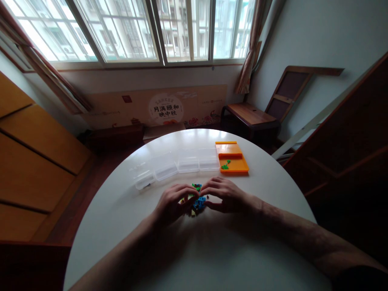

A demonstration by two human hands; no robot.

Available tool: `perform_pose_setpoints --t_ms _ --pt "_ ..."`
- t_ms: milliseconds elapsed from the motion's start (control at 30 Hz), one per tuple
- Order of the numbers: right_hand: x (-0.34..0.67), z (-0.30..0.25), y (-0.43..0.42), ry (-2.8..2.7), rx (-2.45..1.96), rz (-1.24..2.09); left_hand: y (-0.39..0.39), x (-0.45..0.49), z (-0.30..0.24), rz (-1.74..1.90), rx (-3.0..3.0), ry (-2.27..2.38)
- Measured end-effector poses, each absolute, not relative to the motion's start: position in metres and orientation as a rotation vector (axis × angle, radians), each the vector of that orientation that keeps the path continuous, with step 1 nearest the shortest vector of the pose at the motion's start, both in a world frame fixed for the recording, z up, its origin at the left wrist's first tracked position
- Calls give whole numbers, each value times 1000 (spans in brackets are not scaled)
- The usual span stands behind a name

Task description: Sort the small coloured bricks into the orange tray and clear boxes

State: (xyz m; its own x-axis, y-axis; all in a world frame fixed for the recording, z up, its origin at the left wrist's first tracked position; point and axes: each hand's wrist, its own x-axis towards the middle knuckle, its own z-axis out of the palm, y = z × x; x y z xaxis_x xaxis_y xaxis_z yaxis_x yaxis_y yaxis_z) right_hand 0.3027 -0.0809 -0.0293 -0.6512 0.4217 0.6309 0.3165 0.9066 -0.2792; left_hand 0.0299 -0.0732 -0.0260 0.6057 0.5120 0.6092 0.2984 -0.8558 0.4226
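Note:
A small heap of mixed coloured pieces (pixel 199 203), blue, green, yellow and dark, lies on the white table in front of me. They look like tiny toy bricks, though they are too small to tell for sure. From the left, my left hand (pixel 174 202) curves around the heap, its thumb apart from its fingers. Opposite it, my right hand (pixel 226 195) arches over the heap's right side with thumb and fingers apart. The fingertips of both hands nearly meet above the pieces and hide part of them. No held piece can be made out in either hand.
Behind the hands stands an orange tray (pixel 233 171) with a few green pieces (pixel 225 166) in it. Left of it, several clear plastic boxes (pixel 188 166) form a curved row on the round white table (pixel 121 242). A wooden chair (pixel 253 115) is beyond the table.

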Motion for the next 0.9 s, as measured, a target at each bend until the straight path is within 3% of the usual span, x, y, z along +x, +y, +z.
perform_pose_setpoints --t_ms 900 --pt "301 -37 -80 -2314 -526 115 -74 33 -33 1083 2473 656"
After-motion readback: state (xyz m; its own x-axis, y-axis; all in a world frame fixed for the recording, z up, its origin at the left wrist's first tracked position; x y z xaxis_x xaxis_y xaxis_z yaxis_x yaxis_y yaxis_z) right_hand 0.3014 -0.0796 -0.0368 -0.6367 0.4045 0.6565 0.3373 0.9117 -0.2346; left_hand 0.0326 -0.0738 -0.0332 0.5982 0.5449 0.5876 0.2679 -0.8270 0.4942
